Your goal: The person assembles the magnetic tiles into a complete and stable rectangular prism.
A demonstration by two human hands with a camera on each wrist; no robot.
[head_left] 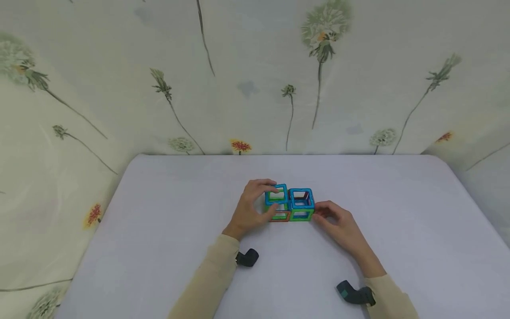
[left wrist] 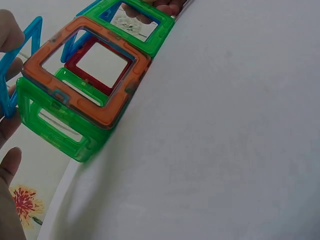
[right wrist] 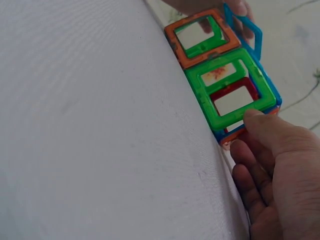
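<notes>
Two cubes of see-through magnetic tiles stand side by side on the white table (head_left: 167,261). My left hand (head_left: 249,208) holds a blue square tile (left wrist: 37,35) that sits tilted over the top of the left cube (left wrist: 107,117). An orange frame forms this cube's front, with a green one on its side. At the right cube (head_left: 301,208), which has a blue top and a green front, my right hand (head_left: 342,228) grips the lower right corner. In the right wrist view its thumb (right wrist: 257,120) presses on the green front tile, fingers curled beneath.
Behind the table's far edge hangs a pale cloth (head_left: 255,53) printed with dandelions and flowers. Black wrist mounts (head_left: 248,258) stick out from both sleeves, low over the near part of the table.
</notes>
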